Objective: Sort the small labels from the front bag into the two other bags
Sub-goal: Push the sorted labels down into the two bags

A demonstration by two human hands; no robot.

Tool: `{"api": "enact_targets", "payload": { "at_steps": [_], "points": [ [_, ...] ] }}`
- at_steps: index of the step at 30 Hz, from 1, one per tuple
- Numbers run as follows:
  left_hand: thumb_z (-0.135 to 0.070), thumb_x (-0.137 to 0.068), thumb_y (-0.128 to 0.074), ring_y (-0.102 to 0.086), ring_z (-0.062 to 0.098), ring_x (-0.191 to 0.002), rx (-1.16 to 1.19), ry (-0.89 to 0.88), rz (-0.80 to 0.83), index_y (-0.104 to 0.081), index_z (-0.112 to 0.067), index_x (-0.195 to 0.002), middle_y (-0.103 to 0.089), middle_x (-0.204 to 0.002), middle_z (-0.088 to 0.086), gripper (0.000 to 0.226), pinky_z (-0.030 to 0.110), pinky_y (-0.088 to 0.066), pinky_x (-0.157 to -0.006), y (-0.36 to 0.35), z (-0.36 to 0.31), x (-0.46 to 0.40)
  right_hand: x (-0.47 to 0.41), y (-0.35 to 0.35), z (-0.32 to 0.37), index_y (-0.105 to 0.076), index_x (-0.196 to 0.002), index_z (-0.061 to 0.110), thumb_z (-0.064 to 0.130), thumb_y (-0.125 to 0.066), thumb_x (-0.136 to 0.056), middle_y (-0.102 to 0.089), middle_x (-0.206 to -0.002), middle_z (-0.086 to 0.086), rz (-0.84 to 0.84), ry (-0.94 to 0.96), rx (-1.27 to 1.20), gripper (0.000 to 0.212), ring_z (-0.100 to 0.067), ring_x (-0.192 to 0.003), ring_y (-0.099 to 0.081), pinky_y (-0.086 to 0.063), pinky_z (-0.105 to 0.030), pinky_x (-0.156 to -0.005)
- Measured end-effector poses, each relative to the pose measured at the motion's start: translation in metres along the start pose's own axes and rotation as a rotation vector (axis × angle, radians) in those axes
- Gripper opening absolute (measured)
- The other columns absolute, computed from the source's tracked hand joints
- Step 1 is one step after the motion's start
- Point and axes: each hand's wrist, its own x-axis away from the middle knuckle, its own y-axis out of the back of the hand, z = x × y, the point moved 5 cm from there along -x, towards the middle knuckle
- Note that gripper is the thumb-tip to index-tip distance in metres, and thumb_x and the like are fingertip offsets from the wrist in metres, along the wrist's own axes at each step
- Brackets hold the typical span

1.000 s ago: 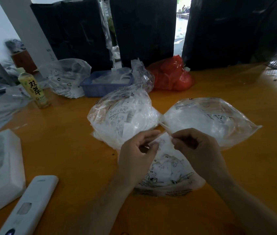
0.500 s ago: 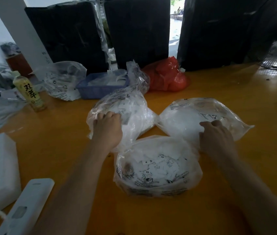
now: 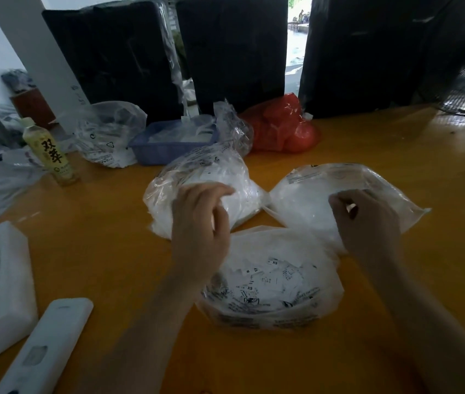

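Both hands have lifted off the rear bags since the previous frame. Left hand [image 3: 200, 231] hovers before the left bag [image 3: 197, 189], fingers loosely curled, empty. Right hand [image 3: 367, 226], fingers curled, over the right bag [image 3: 339, 191]; contents indeterminate. Front bag [image 3: 271, 280] of labels [image 3: 268, 275] lies between the wrists.

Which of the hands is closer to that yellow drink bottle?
The left hand. It hovers over the left bag, to the right of the bottle; the right hand is farther right, over the right bag.
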Motion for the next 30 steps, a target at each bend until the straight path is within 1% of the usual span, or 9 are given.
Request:
{"api": "enact_targets", "payload": {
  "at_steps": [2,4,7,11,17,21,24,27,30],
  "points": [
    [-0.021,-0.103,-0.049,-0.065,0.008,-0.106,0.240,0.029,0.144,-0.068,-0.014,-0.122,-0.070,-0.116,-0.002,0.027,0.021,-0.052,-0.092,-0.009,-0.019,0.016,0.008,-0.001,0.015,-0.072,-0.095,0.021,0.032,-0.065,-0.098,-0.065,-0.078,0.017,0.106,-0.010,-0.198,0.013,0.005,-0.065,-0.059,-0.042,-0.004,-0.059],
    [-0.043,-0.102,-0.054,-0.065,0.000,-0.109,0.450,0.212,0.394,-0.058,-0.028,-0.135,-0.066,-0.125,-0.017,0.036,0.015,-0.054,-0.087,-0.025,-0.025,0.033,0.021,-0.009,0.033,-0.071,-0.091,0.027,0.040,-0.064,-0.095,-0.066,-0.070,0.012,0.346,-0.003,-0.405,0.016,-0.002,-0.056,-0.058,-0.044,-0.010,-0.050],
    [-0.062,-0.088,-0.070,-0.063,-0.002,-0.121,0.769,0.530,0.638,-0.045,-0.043,-0.148,-0.057,-0.141,-0.025,0.067,0.027,-0.059,-0.092,-0.044,-0.021,0.055,0.040,-0.018,0.056,-0.072,-0.095,0.032,0.047,-0.060,-0.091,-0.066,-0.069,0.005,0.593,0.143,-0.501,0.019,-0.008,-0.046,-0.047,-0.037,-0.017,-0.044],
    [-0.039,-0.090,-0.082,-0.074,0.013,-0.110,0.935,0.646,0.579,-0.076,-0.036,-0.119,-0.077,-0.120,-0.007,0.030,0.029,-0.062,-0.085,-0.044,-0.012,0.056,0.047,-0.025,0.061,-0.069,-0.094,0.039,0.048,-0.057,-0.093,-0.065,-0.069,-0.002,0.661,0.207,-0.481,0.015,-0.010,-0.045,-0.043,-0.035,-0.019,-0.045],
    [-0.025,-0.085,-0.082,-0.078,0.021,-0.093,0.959,0.873,0.371,-0.081,-0.027,-0.088,-0.080,-0.098,0.006,0.004,0.025,-0.060,-0.069,-0.042,0.003,0.059,0.044,-0.029,0.054,-0.065,-0.094,0.040,0.054,-0.053,-0.093,-0.070,-0.079,0.014,0.592,0.114,-0.422,0.019,-0.006,-0.050,-0.054,-0.043,-0.018,-0.046],
    [-0.003,-0.090,-0.076,-0.079,0.022,-0.091,1.042,1.000,0.271,-0.075,-0.014,-0.102,-0.081,-0.101,0.011,0.016,0.020,-0.059,-0.063,-0.041,0.013,0.061,0.051,-0.032,0.054,-0.067,-0.092,0.038,0.042,-0.066,-0.093,-0.064,-0.083,0.022,0.664,0.309,-0.146,0.004,0.004,-0.077,-0.061,-0.045,-0.012,-0.063],
    [-0.002,-0.084,-0.077,-0.079,0.023,-0.090,1.198,1.054,0.222,-0.073,-0.009,-0.119,-0.079,-0.104,0.018,0.036,0.020,-0.061,-0.068,-0.041,0.015,0.060,0.062,-0.046,0.053,-0.066,-0.116,0.041,0.053,-0.067,-0.090,-0.056,-0.108,0.021,0.843,0.419,0.060,0.029,0.003,-0.092,-0.055,-0.046,-0.017,-0.078],
    [-0.003,-0.074,-0.079,-0.079,0.028,-0.090,1.305,1.090,0.178,-0.081,-0.005,-0.100,-0.077,-0.100,0.023,0.026,0.022,-0.063,-0.074,-0.044,0.016,0.062,0.065,-0.051,0.053,-0.063,-0.126,0.041,0.056,-0.066,-0.091,-0.052,-0.117,0.018,0.868,0.461,0.127,0.038,-0.005,-0.103,-0.054,-0.050,-0.029,-0.088],
    [-0.007,-0.071,-0.083,-0.079,0.031,-0.093,1.328,1.079,0.173,-0.082,-0.005,-0.087,-0.077,-0.100,0.023,0.016,0.024,-0.062,-0.078,-0.045,0.018,0.064,0.064,-0.047,0.054,-0.070,-0.118,0.038,0.046,-0.062,-0.096,-0.059,-0.109,0.017,0.818,0.512,0.106,0.024,-0.002,-0.095,-0.057,-0.052,-0.028,-0.087]
  ]
}}
